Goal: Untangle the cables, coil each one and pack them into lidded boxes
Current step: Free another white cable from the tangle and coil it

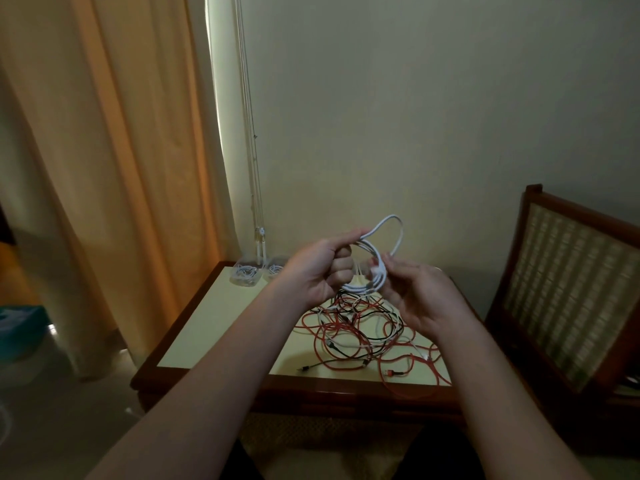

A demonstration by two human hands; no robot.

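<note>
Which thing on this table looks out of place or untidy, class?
The tangle of red, black and white cables sprawls across the table, and one red loop hangs over its front edge. Nothing looks damaged or spilled.

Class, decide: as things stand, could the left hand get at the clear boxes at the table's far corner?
Probably yes: the clear boxes lie just beyond the left hand with nothing between. But it grips the white cable coil, so it is not free to grasp.
</note>
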